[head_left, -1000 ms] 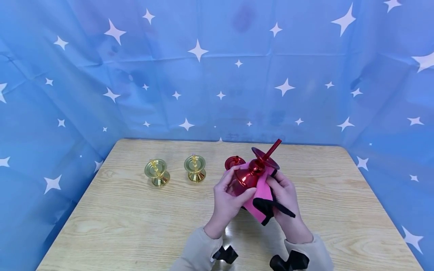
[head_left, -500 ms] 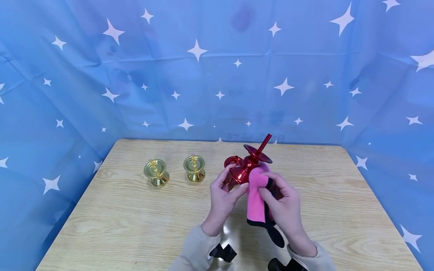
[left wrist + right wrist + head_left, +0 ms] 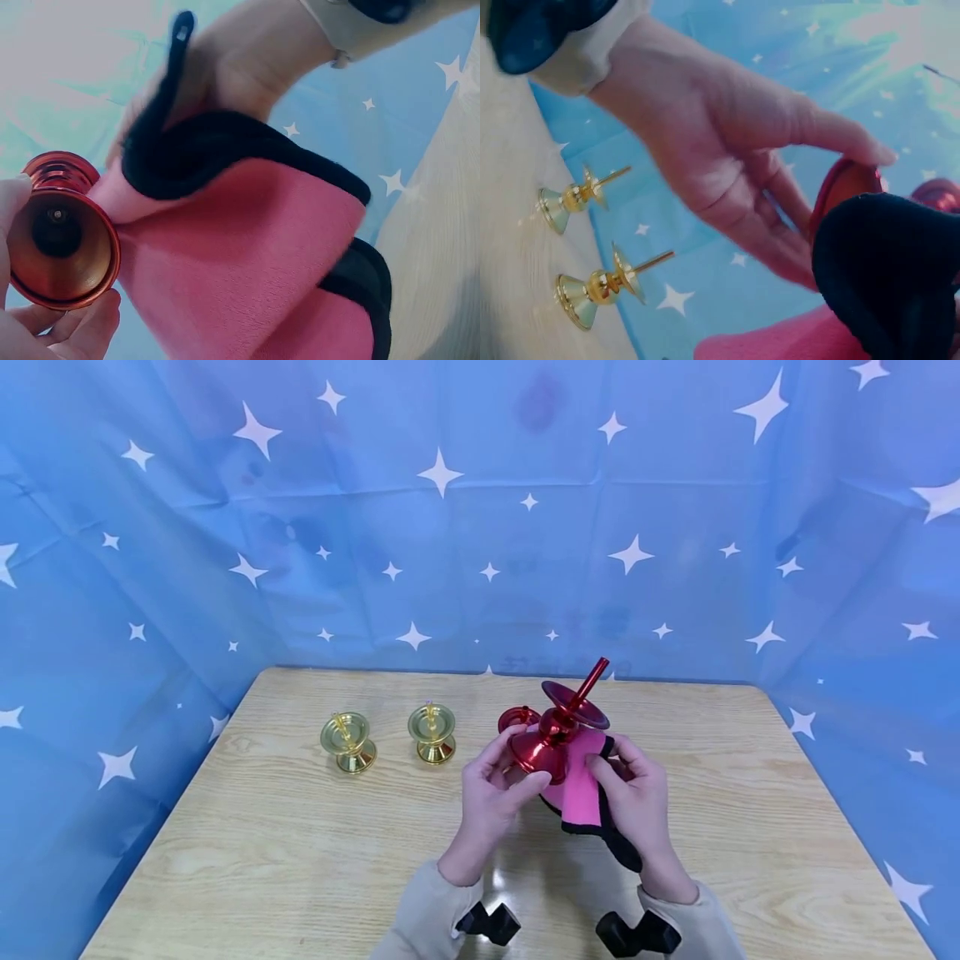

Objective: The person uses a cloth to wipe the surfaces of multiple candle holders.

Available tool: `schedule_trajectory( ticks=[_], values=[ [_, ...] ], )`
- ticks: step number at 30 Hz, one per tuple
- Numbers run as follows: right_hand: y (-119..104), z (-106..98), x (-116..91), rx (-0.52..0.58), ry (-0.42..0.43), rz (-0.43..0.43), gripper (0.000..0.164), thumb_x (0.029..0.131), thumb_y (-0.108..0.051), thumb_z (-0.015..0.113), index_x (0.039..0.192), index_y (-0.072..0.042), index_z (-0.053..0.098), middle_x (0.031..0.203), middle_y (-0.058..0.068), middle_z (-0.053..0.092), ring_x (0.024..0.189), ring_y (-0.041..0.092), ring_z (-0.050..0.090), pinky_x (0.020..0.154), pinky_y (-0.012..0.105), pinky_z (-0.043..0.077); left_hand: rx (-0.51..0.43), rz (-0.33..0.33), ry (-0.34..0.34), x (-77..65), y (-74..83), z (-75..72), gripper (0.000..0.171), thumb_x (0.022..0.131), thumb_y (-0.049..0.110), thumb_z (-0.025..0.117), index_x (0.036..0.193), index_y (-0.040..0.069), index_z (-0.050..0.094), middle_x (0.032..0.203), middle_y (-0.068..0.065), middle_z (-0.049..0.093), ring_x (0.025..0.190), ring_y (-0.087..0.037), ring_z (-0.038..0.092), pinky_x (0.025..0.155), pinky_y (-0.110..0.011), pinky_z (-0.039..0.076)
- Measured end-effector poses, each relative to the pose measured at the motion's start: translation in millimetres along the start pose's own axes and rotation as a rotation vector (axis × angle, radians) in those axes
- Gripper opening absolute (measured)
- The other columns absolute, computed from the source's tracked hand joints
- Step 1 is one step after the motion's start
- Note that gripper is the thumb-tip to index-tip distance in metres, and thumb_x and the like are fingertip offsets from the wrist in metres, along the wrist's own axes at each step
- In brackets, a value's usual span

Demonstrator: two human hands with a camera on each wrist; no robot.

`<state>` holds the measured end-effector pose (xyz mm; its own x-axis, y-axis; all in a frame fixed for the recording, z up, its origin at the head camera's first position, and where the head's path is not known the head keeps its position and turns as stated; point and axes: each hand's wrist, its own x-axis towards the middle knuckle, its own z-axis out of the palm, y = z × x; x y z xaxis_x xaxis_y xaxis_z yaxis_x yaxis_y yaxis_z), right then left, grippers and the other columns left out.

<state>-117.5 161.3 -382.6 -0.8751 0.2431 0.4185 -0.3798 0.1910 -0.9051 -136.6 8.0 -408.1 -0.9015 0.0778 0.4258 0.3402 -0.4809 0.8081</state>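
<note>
In the head view my left hand (image 3: 487, 797) holds a shiny red candle holder (image 3: 542, 750) by its flared base. The holder is tilted, its dish and stem pointing up and right. My right hand (image 3: 637, 797) pinches a pink cloth (image 3: 582, 785) with black edging against the holder's middle. From below, the left wrist view shows the holder's hollow base (image 3: 64, 277) and the cloth (image 3: 240, 255) hanging beside it. The right wrist view has the left thumb and fingers at the base rim; black edging hides much of the holder there.
Behind the left hand stands a second red candle holder (image 3: 517, 718), partly hidden. Two gold candle holders (image 3: 432, 731) stand upright further left on the wooden table (image 3: 285, 860). A blue star-patterned curtain (image 3: 480, 543) surrounds the table's back and sides.
The cloth swung forward over the holder's middle, hanging lower, then came back up and right. The holder shifted left, then slightly back right. The left hand kept its hold on the base.
</note>
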Motion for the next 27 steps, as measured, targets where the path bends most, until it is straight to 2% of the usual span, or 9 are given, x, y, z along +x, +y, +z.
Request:
schedule_trajectory(
  ticks=[3, 6, 9, 13, 16, 19, 23, 25, 27],
  values=[
    [-4, 1, -2, 0.014, 0.000, 0.048, 0.013, 0.081, 0.014, 0.059, 0.089, 0.006, 0.065, 0.069, -0.006, 0.062, 0.050, 0.003, 0.055, 0.045, 0.016, 0.044, 0.008, -0.016, 0.005, -0.8, -0.1, 1.7, 0.071, 0.075, 0.025, 0.079, 0.123, -0.016, 0.046, 0.121, -0.026, 0.057, 0.107, -0.015, 0.059, 0.086, -0.029, 0.050],
    [-7, 3, -8, -0.007, -0.013, 0.018, 0.014, 0.080, 0.013, 0.061, 0.090, 0.006, 0.066, 0.073, -0.007, 0.063, 0.053, 0.004, 0.055, 0.047, 0.016, 0.043, 0.047, -0.013, 0.032, -0.8, -0.9, 2.4, 0.069, 0.074, 0.023, 0.080, 0.123, -0.014, 0.048, 0.119, -0.023, 0.059, 0.104, -0.015, 0.060, 0.085, -0.028, 0.050],
    [-11, 3, -14, -0.060, -0.022, -0.117, 0.018, 0.077, 0.016, 0.062, 0.092, 0.006, 0.067, 0.080, -0.005, 0.064, 0.063, 0.005, 0.055, 0.052, 0.016, 0.043, 0.089, 0.008, 0.071, 0.7, -3.0, 1.4, 0.066, 0.074, 0.021, 0.080, 0.122, -0.013, 0.050, 0.116, -0.027, 0.059, 0.101, -0.014, 0.061, 0.084, -0.027, 0.051],
    [-15, 5, -17, -0.127, 0.043, -0.330, 0.024, 0.071, 0.019, 0.064, 0.092, 0.007, 0.068, 0.087, 0.006, 0.065, 0.081, 0.009, 0.054, 0.064, 0.014, 0.042, 0.099, 0.017, 0.103, 1.5, -6.2, 0.2, 0.062, 0.073, 0.018, 0.080, 0.120, -0.012, 0.052, 0.112, -0.032, 0.058, 0.098, -0.014, 0.062, 0.084, -0.028, 0.051],
    [-16, 9, -16, -0.166, 0.107, -0.437, 0.026, 0.067, 0.017, 0.066, 0.090, 0.005, 0.069, 0.085, 0.013, 0.066, 0.085, 0.012, 0.051, 0.070, 0.015, 0.039, 0.091, 0.015, 0.092, 0.7, -7.8, 0.9, 0.061, 0.074, 0.017, 0.080, 0.120, -0.013, 0.052, 0.112, -0.033, 0.058, 0.098, -0.013, 0.062, 0.084, -0.029, 0.051],
    [-14, 14, -16, -0.195, 0.132, -0.494, 0.026, 0.066, 0.012, 0.068, 0.090, 0.003, 0.070, 0.083, 0.017, 0.066, 0.085, 0.015, 0.049, 0.073, 0.019, 0.036, 0.075, 0.017, 0.080, -0.1, -7.9, 2.2, 0.062, 0.075, 0.018, 0.079, 0.120, -0.014, 0.052, 0.112, -0.032, 0.058, 0.098, -0.014, 0.062, 0.084, -0.029, 0.051],
    [-5, 15, -15, -0.217, 0.156, -0.476, 0.024, 0.065, 0.011, 0.066, 0.088, 0.005, 0.069, 0.083, 0.019, 0.066, 0.090, 0.015, 0.047, 0.077, 0.021, 0.036, 0.044, 0.017, 0.087, -0.3, -4.7, 3.0, 0.067, 0.074, 0.023, 0.080, 0.120, -0.015, 0.050, 0.115, -0.030, 0.058, 0.100, -0.014, 0.062, 0.084, -0.028, 0.051],
    [1, 14, -12, -0.210, 0.155, -0.423, 0.023, 0.065, 0.014, 0.066, 0.087, 0.007, 0.068, 0.084, 0.020, 0.065, 0.093, 0.012, 0.049, 0.079, 0.020, 0.037, 0.032, 0.021, 0.077, -0.4, -2.5, 3.0, 0.070, 0.073, 0.025, 0.081, 0.120, -0.016, 0.050, 0.116, -0.030, 0.057, 0.100, -0.014, 0.061, 0.084, -0.028, 0.051],
    [6, 12, -8, -0.166, 0.129, -0.337, 0.021, 0.068, 0.018, 0.064, 0.087, 0.009, 0.067, 0.085, 0.015, 0.066, 0.094, 0.008, 0.052, 0.082, 0.016, 0.040, 0.026, 0.027, 0.059, -0.8, -0.9, 3.0, 0.071, 0.073, 0.026, 0.080, 0.121, -0.016, 0.049, 0.117, -0.031, 0.057, 0.101, -0.014, 0.061, 0.083, -0.027, 0.051]
  ],
)
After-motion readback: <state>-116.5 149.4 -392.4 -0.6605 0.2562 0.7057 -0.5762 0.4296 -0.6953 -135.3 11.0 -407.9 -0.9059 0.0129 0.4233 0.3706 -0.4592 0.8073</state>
